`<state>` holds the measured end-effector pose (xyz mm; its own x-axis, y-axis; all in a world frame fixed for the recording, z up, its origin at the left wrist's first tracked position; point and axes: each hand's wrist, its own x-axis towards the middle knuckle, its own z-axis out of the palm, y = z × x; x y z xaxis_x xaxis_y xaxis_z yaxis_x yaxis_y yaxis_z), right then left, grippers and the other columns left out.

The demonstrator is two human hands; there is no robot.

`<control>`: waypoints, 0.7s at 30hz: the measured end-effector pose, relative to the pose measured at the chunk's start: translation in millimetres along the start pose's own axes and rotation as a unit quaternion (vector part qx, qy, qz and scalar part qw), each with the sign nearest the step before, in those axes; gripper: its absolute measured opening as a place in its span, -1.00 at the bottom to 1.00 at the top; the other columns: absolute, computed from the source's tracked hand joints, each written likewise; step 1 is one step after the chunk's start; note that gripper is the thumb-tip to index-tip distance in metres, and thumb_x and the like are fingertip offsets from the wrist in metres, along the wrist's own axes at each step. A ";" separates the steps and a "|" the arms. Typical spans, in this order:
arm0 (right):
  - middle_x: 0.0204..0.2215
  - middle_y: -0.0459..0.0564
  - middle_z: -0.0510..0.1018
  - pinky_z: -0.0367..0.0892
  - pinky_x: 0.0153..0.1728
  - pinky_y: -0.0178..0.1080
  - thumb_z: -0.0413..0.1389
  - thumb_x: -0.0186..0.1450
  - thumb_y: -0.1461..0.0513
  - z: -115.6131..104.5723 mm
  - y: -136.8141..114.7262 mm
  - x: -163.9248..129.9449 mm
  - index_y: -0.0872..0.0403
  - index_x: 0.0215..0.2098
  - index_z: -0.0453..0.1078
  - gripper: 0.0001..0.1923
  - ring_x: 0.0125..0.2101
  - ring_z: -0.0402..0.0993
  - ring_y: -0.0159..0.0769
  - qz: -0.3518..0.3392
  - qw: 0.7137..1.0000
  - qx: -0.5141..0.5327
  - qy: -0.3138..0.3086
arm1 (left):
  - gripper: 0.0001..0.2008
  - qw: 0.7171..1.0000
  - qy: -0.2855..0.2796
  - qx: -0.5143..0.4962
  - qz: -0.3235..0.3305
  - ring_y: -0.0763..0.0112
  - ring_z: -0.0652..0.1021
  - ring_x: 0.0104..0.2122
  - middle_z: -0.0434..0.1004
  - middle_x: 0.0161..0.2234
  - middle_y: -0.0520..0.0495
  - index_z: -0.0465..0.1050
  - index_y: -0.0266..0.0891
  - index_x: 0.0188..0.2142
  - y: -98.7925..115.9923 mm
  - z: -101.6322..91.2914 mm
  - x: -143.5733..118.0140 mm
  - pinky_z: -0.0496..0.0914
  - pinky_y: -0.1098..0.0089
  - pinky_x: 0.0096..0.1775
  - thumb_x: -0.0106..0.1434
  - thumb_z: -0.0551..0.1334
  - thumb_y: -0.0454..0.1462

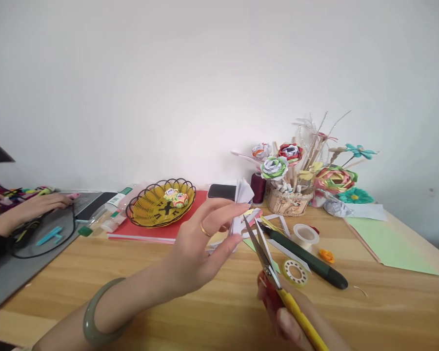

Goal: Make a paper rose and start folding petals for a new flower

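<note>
Behind the wooden table (pixel 219 302) is a plain white wall, and the table carries many craft things. Left hand (pixel 201 243) pinches a small folded white paper (pixel 241 209) between thumb and fingers, lifted a little above the table, near the middle of the view. Right hand (pixel 289 317) is closed around the handles of the scissors (pixel 267 253), yellow and red, and the blades stand open, their tips just beside the lower edge of the paper.

The risk I see is that the blades are very close to the left fingertips. If the paper slips or the hand turns, the cut may go crooked or too deep into the folds, and a finger may be nicked. The paper is small and has several layers, so it may shift between the fingers when the blades press it.

The paper looks white with some grey print, folded into pointed flaps which spread upward like a fan. Its lower part is hidden by the fingers.

Near the scissors lie a tape roll (pixel 306 235), a flat tape ring (pixel 296 272) and a dark green pen (pixel 307 258). Farther back stand a yellow basket (pixel 146 214) on a red book (pixel 190 222) and a small basket of paper flowers (pixel 289 202). At the far left, another person's hand (pixel 40 204) rests on a grey mat (pixel 7 278).
</note>
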<state>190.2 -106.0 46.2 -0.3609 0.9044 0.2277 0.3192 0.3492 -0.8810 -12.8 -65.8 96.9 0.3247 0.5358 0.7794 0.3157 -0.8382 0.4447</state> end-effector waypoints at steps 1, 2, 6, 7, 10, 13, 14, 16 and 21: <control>-0.57 -0.11 0.37 0.30 -0.55 -0.29 -0.04 0.21 -0.03 1.9 0.8 2.0 -0.01 -0.40 0.30 -0.71 -0.60 0.30 -0.34 -0.007 1.000 -0.015 0.002 | -0.45 1.000 0.004 -0.015 -0.021 0.39 0.42 -0.18 0.31 -0.03 -0.08 0.20 -0.02 0.08 1.8 -0.4 -0.8 0.46 0.40 -0.26 0.13 0.17 -0.48; -0.54 -0.11 0.37 0.30 -0.54 -0.28 -0.04 0.21 -0.02 3.8 1.9 3.9 -0.01 -0.37 0.27 -0.73 -0.58 0.30 -0.34 -0.013 0.999 -0.036 0.007 | -0.48 0.997 0.007 -0.043 -0.059 0.41 0.43 -0.22 0.32 -0.04 -0.06 0.22 0.00 0.06 3.7 -0.5 -1.5 0.46 0.41 -0.27 0.14 0.18 -0.45; -0.51 -0.12 0.34 0.29 -0.57 -0.29 0.04 0.15 0.06 7.8 5.9 12.6 0.01 -0.36 0.18 -0.78 -0.56 0.27 -0.34 -0.018 0.986 -0.159 0.037 | -0.52 0.931 0.017 -0.251 -0.264 0.50 0.48 -0.39 0.33 -0.07 -0.06 0.24 -0.01 0.03 9.2 0.6 -1.1 0.44 0.47 -0.41 0.12 0.24 -0.35; -0.51 -0.11 0.33 0.29 -0.58 -0.28 0.06 0.14 0.07 7.8 7.0 14.9 0.02 -0.37 0.16 -0.77 -0.57 0.27 -0.34 -0.022 0.977 -0.205 0.054 | -0.50 0.909 0.020 -0.301 -0.288 0.51 0.49 -0.41 0.33 -0.08 -0.06 0.22 -0.02 0.03 9.7 0.9 -0.3 0.43 0.49 -0.44 0.10 0.26 -0.35; -0.45 -0.06 0.33 0.29 -0.63 -0.27 0.08 0.12 0.04 5.6 11.2 20.4 0.02 -0.35 0.12 -0.71 -0.58 0.31 -0.32 -0.055 0.935 -0.326 0.128 | -0.45 0.868 0.018 -0.395 -0.301 0.52 0.51 -0.45 0.33 -0.13 -0.04 0.18 -0.02 0.03 9.8 1.8 2.1 0.40 0.52 -0.47 0.07 0.29 -0.38; -0.40 -0.01 0.34 0.28 -0.68 -0.26 0.03 0.15 0.00 0.4 15.4 22.8 0.03 -0.32 0.10 -0.68 -0.57 0.37 -0.27 -0.083 0.890 -0.412 0.176 | -0.46 0.847 -0.001 -0.428 -0.315 0.51 0.52 -0.47 0.33 -0.14 -0.05 0.20 -0.07 0.00 9.1 2.1 3.3 0.39 0.51 -0.47 0.03 0.31 -0.39; -0.38 0.01 0.34 0.27 -0.68 -0.26 0.01 0.16 -0.01 -1.7 16.4 23.2 0.04 -0.31 0.10 -0.67 -0.56 0.38 -0.25 -0.088 0.877 -0.434 0.184 | -0.46 0.842 -0.006 -0.433 -0.323 0.50 0.53 -0.48 0.33 -0.14 -0.06 0.21 -0.09 -0.01 8.8 2.2 3.5 0.39 0.50 -0.47 0.02 0.31 -0.38; -0.35 0.04 0.36 0.25 -0.69 -0.26 -0.01 0.16 -0.03 -6.3 17.3 23.7 0.05 -0.30 0.11 -0.65 -0.56 0.39 -0.24 -0.095 0.857 -0.467 0.194 | -0.46 0.833 -0.017 -0.439 -0.338 0.48 0.53 -0.49 0.32 -0.15 -0.06 0.21 -0.10 -0.02 8.2 2.1 3.6 0.39 0.48 -0.47 0.01 0.33 -0.37; -0.34 0.07 0.38 0.18 -0.71 -0.27 0.01 0.13 -0.10 -16.2 15.3 24.6 0.06 -0.32 0.14 -0.58 -0.58 0.36 -0.27 -0.112 0.830 -0.509 0.197 | -0.46 0.820 -0.060 -0.442 -0.358 0.46 0.54 -0.49 0.30 -0.15 -0.06 0.23 -0.08 -0.02 6.5 1.7 3.0 0.38 0.47 -0.48 0.00 0.33 -0.36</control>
<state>200.4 -74.4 45.0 -0.2610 0.7284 0.6335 0.9302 0.3651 -0.0366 -8.3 -69.5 101.4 0.4396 0.8850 0.1533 -0.2886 -0.0224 0.9572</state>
